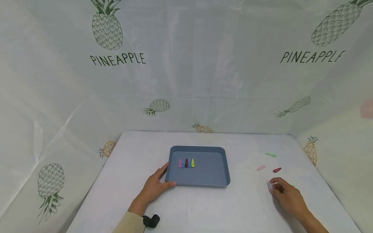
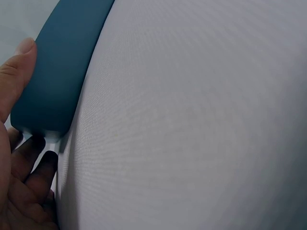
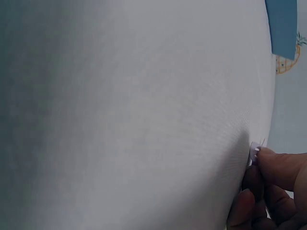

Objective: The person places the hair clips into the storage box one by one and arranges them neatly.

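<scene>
A blue-grey tray (image 1: 204, 179) lies on the white table. My left hand (image 1: 155, 186) rests at its front left corner, thumb along the front wall and fingers against the left side. In the left wrist view, the thumb overlaps the tray wall (image 2: 62, 72) and the fingertips touch its end. Several snap hair clips stand in a row inside the tray, among them a red clip (image 1: 186, 163) and a yellow clip (image 1: 193, 163). Over at the right, my right hand (image 1: 288, 195) pinches a pale purple hair clip (image 3: 254, 152) between thumb and fingers, close over the table.
Loose hair clips lie beyond my right hand: a green clip (image 1: 271, 155), a pink clip (image 1: 261, 167) and a dark red clip (image 1: 277, 170). Another green bit (image 1: 293, 185) peeks out behind the hand. A pineapple-print sheet (image 1: 204, 81) hangs around the table's back and sides.
</scene>
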Tool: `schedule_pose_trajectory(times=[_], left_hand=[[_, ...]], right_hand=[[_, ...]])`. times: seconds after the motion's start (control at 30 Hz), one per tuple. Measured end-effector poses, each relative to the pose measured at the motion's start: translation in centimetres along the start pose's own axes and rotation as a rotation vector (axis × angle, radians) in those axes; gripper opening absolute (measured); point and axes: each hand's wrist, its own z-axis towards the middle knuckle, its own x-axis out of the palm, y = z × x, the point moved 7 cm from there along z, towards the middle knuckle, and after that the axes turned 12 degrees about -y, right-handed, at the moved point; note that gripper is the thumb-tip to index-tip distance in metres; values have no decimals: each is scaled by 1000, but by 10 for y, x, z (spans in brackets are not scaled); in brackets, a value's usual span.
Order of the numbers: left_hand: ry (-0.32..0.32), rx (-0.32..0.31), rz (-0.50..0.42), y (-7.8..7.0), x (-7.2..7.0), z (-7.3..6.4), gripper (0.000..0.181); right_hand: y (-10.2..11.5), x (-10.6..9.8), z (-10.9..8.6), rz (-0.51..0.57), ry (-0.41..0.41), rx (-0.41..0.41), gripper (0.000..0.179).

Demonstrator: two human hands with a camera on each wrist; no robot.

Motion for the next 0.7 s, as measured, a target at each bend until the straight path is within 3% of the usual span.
schedule_pose_trajectory(times=[0.3, 0.53, 0.7], left_hand=[[10, -3, -1, 0, -1, -1, 99], [15, 2, -6, 2, -1, 0, 99], [16, -6, -8, 3, 0, 0, 99]], right_hand=[[14, -3, 6, 72, -57, -13, 21], [30, 3, 15, 208, -60, 62, 24], [46, 6, 22, 232, -97, 34, 23]])
